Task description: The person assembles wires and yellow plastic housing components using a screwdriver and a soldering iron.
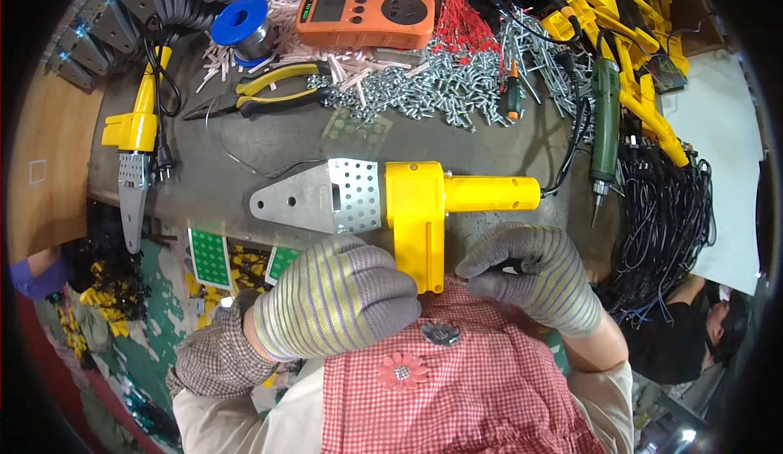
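A yellow pipe-welding iron (pixel 414 201) with a flat grey heating plate (pixel 295 199) lies across the bench in front of me, its handle pointing right. My left hand (pixel 338 297), in a grey and yellow striped glove, is closed beside the lower end of the yellow body; whatever its curled fingers hold is hidden. To the right of that end, my right hand (pixel 534 273) wears a matching glove. Its thumb and fingertips are pinched together below the handle, and anything between them is too small to make out.
Pliers (pixel 261 93), a solder spool (pixel 242 28), an orange meter (pixel 364 16) and heaped screws (pixel 432 87) lie beyond the iron. A green electric screwdriver (pixel 604 119) and bundled black cords (pixel 665 217) are at right. Another yellow iron (pixel 133 132) lies left. Two people show at the edges.
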A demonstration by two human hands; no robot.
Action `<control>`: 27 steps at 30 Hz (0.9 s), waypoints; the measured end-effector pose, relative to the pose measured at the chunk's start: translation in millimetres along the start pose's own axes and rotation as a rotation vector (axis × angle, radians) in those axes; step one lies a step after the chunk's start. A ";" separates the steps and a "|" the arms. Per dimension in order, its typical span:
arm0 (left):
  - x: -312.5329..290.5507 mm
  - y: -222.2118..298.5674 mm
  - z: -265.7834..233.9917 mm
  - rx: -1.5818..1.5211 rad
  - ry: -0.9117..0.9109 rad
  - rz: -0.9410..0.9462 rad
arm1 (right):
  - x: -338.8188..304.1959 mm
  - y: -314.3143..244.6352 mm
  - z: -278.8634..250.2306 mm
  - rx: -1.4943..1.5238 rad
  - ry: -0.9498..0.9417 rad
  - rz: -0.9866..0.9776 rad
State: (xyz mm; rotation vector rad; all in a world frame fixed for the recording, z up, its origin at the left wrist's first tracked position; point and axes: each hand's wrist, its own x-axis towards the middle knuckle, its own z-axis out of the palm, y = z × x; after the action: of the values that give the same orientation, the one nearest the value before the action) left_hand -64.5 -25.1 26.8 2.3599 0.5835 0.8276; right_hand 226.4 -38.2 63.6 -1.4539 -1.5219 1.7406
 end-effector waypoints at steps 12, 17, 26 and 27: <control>77.7 16.9 12.1 0.130 0.151 -0.160 | -5.7 2.5 -31.4 0.187 0.230 -0.301; 134.3 -8.4 41.1 0.497 -0.228 -0.415 | 42.4 -32.7 -91.6 -0.536 0.239 -0.476; 128.9 -28.9 60.0 0.336 -0.185 -0.418 | 77.3 -51.9 -95.3 -0.999 -0.146 -0.556; 128.9 -28.8 60.0 0.327 -0.168 -0.411 | 77.2 -50.6 -94.5 -1.066 -0.127 -0.558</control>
State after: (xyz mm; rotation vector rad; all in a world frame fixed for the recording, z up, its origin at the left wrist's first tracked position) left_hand 61.6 46.6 24.0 2.4326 1.1538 0.3666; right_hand 264.1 85.8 88.9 -1.0752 -2.7937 0.6675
